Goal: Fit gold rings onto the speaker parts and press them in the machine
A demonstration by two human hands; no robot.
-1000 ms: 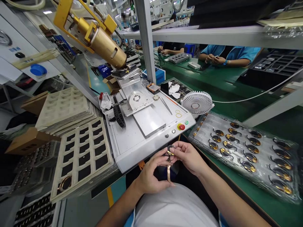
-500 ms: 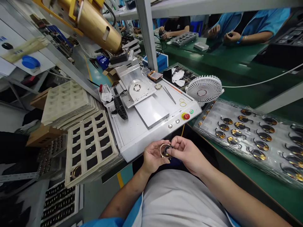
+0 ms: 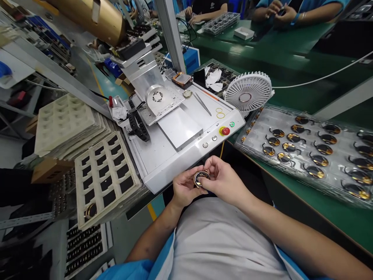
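My left hand [image 3: 184, 187] is closed around the side of a gold-rimmed round watch case [image 3: 196, 184], held low in front of my body. A dark, glossy round display [image 3: 201, 175] with a gold patch sits within the rim. My right hand [image 3: 223, 179] lays its thumb over this display, while its bent fingers are at the far edge of the case. Whether the display is fully seated, I cannot tell. Both hands are just off the front edge of the white machine [image 3: 171, 171].
Right of me, a clear tray [image 3: 271, 120] carries several round displays with cables. A white fan [image 3: 247, 93], tweezers [image 3: 203, 104] and a red button [image 3: 225, 131] are ahead. At left are a cream tray [image 3: 96, 171] and stacked trays [image 3: 62, 124]. Co-workers' hands [image 3: 281, 13] show across the bench.
The display has gone from partly inside the ring to lying within its rim, under my right thumb. My view has shifted a little, and both hands appear slightly higher and further left.
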